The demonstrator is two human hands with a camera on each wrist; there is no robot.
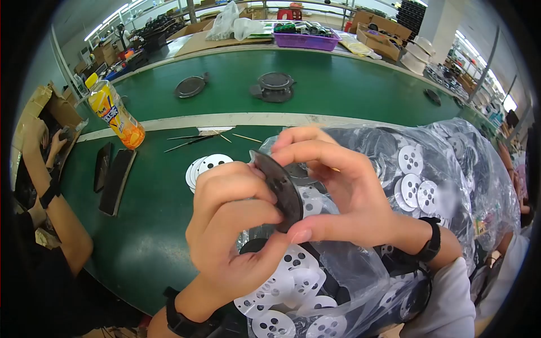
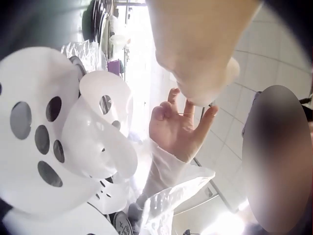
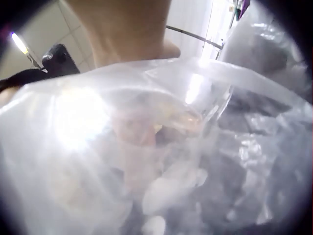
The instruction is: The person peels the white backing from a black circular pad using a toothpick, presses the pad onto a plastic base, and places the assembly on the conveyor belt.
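Note:
In the head view my left hand (image 1: 236, 225) grips a thin black disc (image 1: 279, 188), held tilted nearly on edge, with curled fingers and thumb. My right hand (image 1: 355, 194) spans the same disc, its thumb at the lower edge and fingertips at the upper edge. A thin pale stick (image 2: 186, 114) shows by the right hand's fingers in the left wrist view. Below both hands lie white discs with round holes (image 1: 273, 324), some on a clear plastic bag (image 1: 360, 276). Bag film blurs most of the right wrist view.
Left of the hands lie small white discs (image 1: 215, 162), thin tools (image 1: 189, 143) and two dark oblong pieces (image 1: 117, 181). A drink bottle (image 1: 115, 112) stands behind them. Black round parts (image 1: 275, 84) sit on the far green surface. Other people's arms (image 1: 59, 208) show at the sides.

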